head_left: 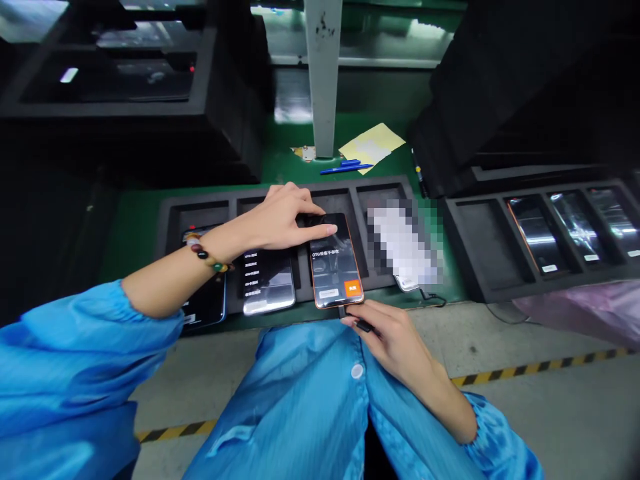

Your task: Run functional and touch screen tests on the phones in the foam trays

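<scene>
An orange-edged phone with a lit dark screen and an orange button lies over the front of a black foam tray. My left hand holds its upper end, thumb on the screen. At its bottom edge, my right hand pinches a small black connector that meets the phone. Left of it lie a phone showing a list and a blue-edged phone, partly under my left wrist. To the right, a phone is mostly hidden by a blurred patch, with a black cable at its bottom.
Stacked black trays stand at the back left, and another dark stack at the right. A tray with several phones sits right. Behind are a grey post, yellow paper and a blue pen.
</scene>
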A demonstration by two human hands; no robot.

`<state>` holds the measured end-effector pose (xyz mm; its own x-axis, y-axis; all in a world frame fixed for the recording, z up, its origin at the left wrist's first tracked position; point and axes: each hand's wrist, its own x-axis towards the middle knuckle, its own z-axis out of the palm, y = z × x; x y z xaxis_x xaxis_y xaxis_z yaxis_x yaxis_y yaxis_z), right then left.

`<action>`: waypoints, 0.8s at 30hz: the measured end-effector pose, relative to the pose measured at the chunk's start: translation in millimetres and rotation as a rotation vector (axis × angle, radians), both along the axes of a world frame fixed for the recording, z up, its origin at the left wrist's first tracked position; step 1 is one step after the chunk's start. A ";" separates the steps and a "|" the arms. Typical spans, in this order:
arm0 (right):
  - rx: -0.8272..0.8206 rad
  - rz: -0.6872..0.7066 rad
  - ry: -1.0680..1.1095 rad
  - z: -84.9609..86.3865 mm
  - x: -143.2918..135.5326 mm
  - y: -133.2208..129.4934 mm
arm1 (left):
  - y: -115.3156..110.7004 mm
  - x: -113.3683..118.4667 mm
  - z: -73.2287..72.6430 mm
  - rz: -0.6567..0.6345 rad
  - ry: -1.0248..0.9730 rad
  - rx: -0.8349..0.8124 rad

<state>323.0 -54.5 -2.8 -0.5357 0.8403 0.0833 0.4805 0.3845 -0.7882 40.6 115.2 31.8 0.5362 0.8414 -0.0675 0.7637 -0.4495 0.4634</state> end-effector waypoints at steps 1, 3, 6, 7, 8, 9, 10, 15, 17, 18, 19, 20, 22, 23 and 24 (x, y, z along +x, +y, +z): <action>0.061 0.014 -0.007 -2.0 0.8 -0.1 | 0.8 -0.4 0.4 -0.016 0.013 0.001; 0.182 0.014 -0.016 -7.3 6.7 -3.7 | 1.1 -3.1 3.0 -0.053 0.030 -0.004; 0.342 -0.153 -0.024 -15.0 26.1 -19.7 | -5.1 -15.9 10.7 -0.058 -0.009 0.021; 0.397 -0.231 -0.004 -15.7 33.3 -26.7 | -9.0 -23.0 13.6 -0.039 -0.024 0.045; 0.436 -0.288 0.038 -14.6 39.4 -33.6 | -13.6 -31.3 16.4 -0.017 -0.027 0.069; 0.444 -0.308 0.087 -11.4 43.4 -39.8 | -18.4 -40.6 18.8 0.007 -0.014 0.089; 0.409 -0.280 0.125 -6.1 44.5 -44.8 | -23.2 -50.5 20.6 0.032 0.013 0.103; 0.054 0.120 -0.063 32.6 5.8 -48.9 | -37.4 -94.7 16.9 0.149 0.122 0.113; 0.062 0.252 -0.151 39.5 -18.3 -45.2 | -38.3 -105.3 11.0 0.158 0.108 0.114; 0.086 0.298 -0.185 40.0 -29.1 -43.2 | -38.3 -108.9 7.9 0.153 0.092 0.111; 0.102 0.329 -0.215 39.1 -38.6 -41.3 | -38.3 -111.7 5.0 0.145 0.075 0.106; 0.104 0.348 -0.240 37.6 -46.7 -39.2 | -38.4 -113.8 2.5 0.135 0.060 0.102; 0.086 0.369 -0.270 34.2 -59.2 -34.9 | -39.1 -116.8 -1.3 0.115 0.046 0.099; 0.083 0.375 -0.277 33.0 -64.0 -32.6 | -39.5 -117.9 -2.6 0.105 0.044 0.102; 0.092 0.380 -0.280 32.1 -68.1 -30.3 | -39.9 -119.0 -3.5 0.094 0.042 0.105</action>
